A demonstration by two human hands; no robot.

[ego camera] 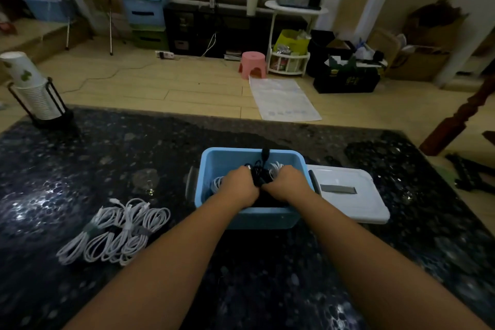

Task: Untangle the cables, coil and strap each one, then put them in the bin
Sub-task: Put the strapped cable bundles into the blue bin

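Head view: a person reaches both hands into a blue bin on a dark speckled table.
Cup stack [25, 86]: stands in a black holder at the table's far-left corner, well apart from the work and out of the arms' way.
White coils [115, 230]: several strapped white cables lie side by side on the table left of the bin, near enough to pick up next; judged to be waiting their turn.
Left hand [238, 187]: low inside the bin, fingers curled round the left side of a black cable bundle.
Black cable [261, 171]: a dark bundle between the two hands, inside the bin, one plug end poking up by the far wall; two hands likely keep the coil from springing loose.
Bin [214, 158]: open, near the table's middle; white cable loops show inside beside each hand.
Right hand [286, 182]: fingers curled on the bundle's right side.
Lid [348, 193]: white, lying flat just right of the bin, touching or nearly so.
Room: bare table lies left and behind; the lid crowds the right wall.
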